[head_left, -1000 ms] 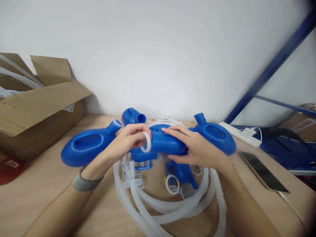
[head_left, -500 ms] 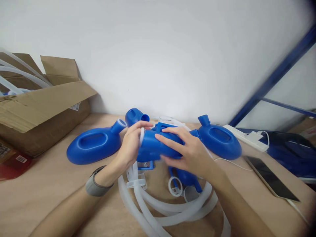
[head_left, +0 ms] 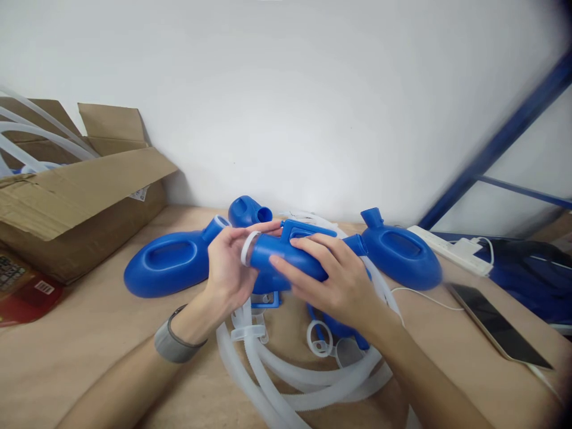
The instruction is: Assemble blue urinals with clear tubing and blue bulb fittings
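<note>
My right hand is wrapped over a blue plastic urinal funnel with a looped handle, holding it sideways above the table. A white ring rims the funnel's left end. There my left hand lies with its palm against that end, fingers stretched out behind it. What the palm covers is hidden. Below lie pale ribbed hoses, a white collar, a clear ring-shaped piece and another blue part, partly hidden by my right hand.
Blue urinal bottles lie left, behind and right. An open cardboard box with hoses stands at left, near a red package. At right are a phone, a power strip and a blue metal frame.
My left hand has opened out and shifted slightly left, so the white ring shows more. The funnel has tilted and moved a little left. My right hand has slid along it.
</note>
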Demonstrator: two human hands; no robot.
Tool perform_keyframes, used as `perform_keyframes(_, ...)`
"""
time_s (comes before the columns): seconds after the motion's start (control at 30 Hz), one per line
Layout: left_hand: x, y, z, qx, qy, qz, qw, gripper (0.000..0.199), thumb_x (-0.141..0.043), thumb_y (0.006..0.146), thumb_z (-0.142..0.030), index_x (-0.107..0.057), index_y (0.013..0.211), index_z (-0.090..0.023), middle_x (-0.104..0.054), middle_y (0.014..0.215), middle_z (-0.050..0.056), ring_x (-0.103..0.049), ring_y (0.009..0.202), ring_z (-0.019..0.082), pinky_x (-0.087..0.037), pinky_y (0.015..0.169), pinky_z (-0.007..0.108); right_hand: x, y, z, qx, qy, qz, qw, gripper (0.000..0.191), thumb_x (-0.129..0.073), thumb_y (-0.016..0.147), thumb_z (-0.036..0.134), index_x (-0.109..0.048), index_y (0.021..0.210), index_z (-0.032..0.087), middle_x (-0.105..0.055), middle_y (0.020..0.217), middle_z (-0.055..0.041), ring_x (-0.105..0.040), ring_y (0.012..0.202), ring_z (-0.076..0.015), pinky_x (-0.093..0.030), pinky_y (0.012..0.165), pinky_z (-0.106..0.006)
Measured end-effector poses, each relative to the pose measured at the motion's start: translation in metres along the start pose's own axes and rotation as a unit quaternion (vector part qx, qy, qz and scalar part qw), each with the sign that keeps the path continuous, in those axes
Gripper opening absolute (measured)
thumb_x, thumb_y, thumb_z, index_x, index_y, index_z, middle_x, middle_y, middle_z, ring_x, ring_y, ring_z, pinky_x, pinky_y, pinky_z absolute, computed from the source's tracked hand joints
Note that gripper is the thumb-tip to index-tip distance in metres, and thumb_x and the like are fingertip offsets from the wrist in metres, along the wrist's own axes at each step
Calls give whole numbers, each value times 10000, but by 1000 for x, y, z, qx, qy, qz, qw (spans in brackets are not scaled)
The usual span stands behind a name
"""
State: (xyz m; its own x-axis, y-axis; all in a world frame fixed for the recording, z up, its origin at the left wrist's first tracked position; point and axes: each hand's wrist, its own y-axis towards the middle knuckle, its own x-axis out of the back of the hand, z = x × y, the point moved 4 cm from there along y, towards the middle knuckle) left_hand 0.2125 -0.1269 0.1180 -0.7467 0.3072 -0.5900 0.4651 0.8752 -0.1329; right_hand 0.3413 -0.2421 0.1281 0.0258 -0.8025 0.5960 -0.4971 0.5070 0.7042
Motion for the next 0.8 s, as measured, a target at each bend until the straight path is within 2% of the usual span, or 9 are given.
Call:
perform_keyframes(0.1,0,1,0,-33,35,18,999,391,-599,806,-479,-791,786,-140,-786,814,102,-755,875,292,-610,808,356,2,-2,3,-3,-6,-12,1000,430,-685,986,235,-686,1400,353,-706,1286,-89,-622,1222,-297,-602,953,-455)
perform_keyframes(0.23,0,2,1,-51,58,22,997,356,-690,793,-501,-773,783,-154,-790,829,79,-750,895,271,-586,817,319,7,-1,5,0,3,-34,999,408,-707,982,240,-703,1376,344,-711,1237,-84,-620,1181,-279,-611,966,-440)
perform_keyframes(0.37,-2,-1,0,-62,66,39,995,373,-730,777,-523,-775,819,-156,-792,850,71,-746,946,281,-576,869,328,7,-1,3,0,10,-25,1000,428,-727,969,232,-703,1383,336,-712,1247,-85,-622,1189,-281,-627,956,-428)
perform_keyframes(0.53,-1,-1,0,-50,81,38,995,415,-755,747,-552,-767,864,-154,-785,871,64,-743,907,279,-575,814,330,8,-3,1,2,8,-14,1000,521,-732,945,165,-673,1420,369,-717,1312,-62,-635,1243,-278,-611,1015,-430)
perform_keyframes(0.8,0,2,3,-29,70,16,997,225,-741,772,-378,-779,846,-169,-791,916,45,-726,948,242,-565,775,271,13,3,4,43,-81,-14,996,418,-662,1001,179,-697,1373,366,-760,1247,-43,-660,1178,-259,-614,901,-405)
